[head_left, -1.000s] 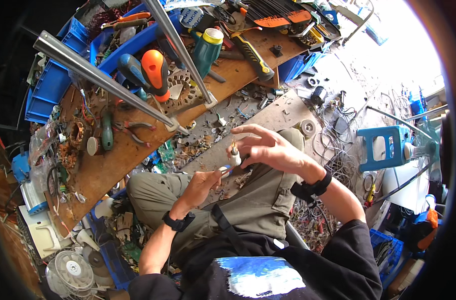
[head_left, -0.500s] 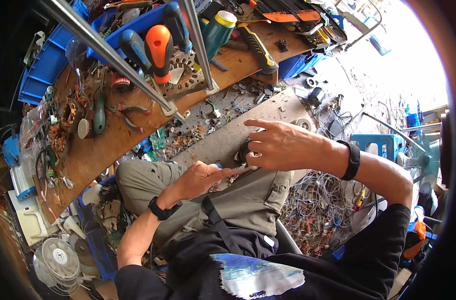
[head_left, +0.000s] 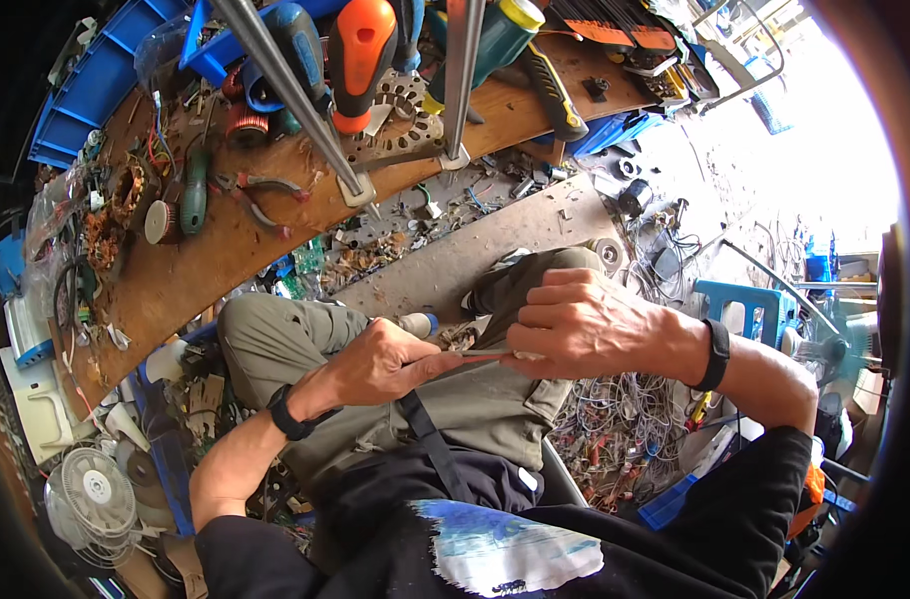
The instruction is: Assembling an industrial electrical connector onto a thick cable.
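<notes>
Above my lap, my left hand (head_left: pixel 387 361) is closed in a pinch, with the thumb pointing right. A thin, pale-reddish strand (head_left: pixel 483 354), perhaps a wire, runs from its fingertips. The other end meets the curled fingers of my right hand (head_left: pixel 585 324), which is closed like a fist, palm down. The strand looks straight and level in the gap between the two hands. What the strand is exactly is too small to make out, and its ends are hidden in the fingers.
A wooden bench (head_left: pixel 191 299) at the left carries pliers (head_left: pixel 260 203), a green-handled screwdriver (head_left: pixel 195 195) and an orange-handled screwdriver (head_left: pixel 362 60). Metal rods (head_left: pixel 462 75) stand at its edge. Tangled wires (head_left: pixel 615 419) lie right of my legs, near a blue stool (head_left: pixel 739 304).
My right hand's outstretched index finger has curled in, and the hand is now a fist. The strand between my hands looks straighter and more level. The whole view has shifted slightly.
</notes>
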Demonstrator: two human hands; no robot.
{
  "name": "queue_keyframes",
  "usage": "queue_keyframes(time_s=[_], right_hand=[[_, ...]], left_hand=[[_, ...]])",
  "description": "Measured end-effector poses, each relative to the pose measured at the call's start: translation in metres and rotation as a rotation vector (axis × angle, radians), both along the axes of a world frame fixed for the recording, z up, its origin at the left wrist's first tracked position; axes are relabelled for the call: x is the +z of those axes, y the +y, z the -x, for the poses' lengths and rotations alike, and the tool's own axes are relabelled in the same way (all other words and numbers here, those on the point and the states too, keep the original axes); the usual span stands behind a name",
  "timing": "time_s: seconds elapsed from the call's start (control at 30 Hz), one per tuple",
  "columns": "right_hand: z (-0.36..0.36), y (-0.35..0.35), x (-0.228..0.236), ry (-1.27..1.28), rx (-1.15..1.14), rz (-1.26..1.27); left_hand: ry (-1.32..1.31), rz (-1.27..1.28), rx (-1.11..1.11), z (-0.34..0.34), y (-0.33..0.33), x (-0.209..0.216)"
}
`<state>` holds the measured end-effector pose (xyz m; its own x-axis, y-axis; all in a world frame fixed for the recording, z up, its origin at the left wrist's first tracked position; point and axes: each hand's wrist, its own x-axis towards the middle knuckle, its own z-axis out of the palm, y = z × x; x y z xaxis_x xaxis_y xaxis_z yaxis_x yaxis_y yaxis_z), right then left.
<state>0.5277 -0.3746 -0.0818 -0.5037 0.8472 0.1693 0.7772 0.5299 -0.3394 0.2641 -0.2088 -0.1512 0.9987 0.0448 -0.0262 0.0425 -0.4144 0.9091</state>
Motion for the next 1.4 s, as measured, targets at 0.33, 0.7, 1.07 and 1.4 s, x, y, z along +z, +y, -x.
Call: queue_keyframes(time_s=[0.33,0.7,1.07,1.4], right_hand=[[0.015,-0.015,0.01,0.418,-0.154,0.447],[0.013,-0.019,0.023,0.516,-0.222,0.829],[-0.079,-0.065,0.037,0.432,-0.601,0.643],[-0.116,-0.07,-0.045,1.821,-0.892,0.733]], left_hand=[[-0.23,-0.156,-0.058,0.016,0.003,0.011],[-0.255,-0.226,-0.17,0.022,0.011,0.024],[-0.005,-0.17,0.305,0.084,0.061,0.019],[-0.054,-0.253,0.311,0.037,0.04,-0.021]])
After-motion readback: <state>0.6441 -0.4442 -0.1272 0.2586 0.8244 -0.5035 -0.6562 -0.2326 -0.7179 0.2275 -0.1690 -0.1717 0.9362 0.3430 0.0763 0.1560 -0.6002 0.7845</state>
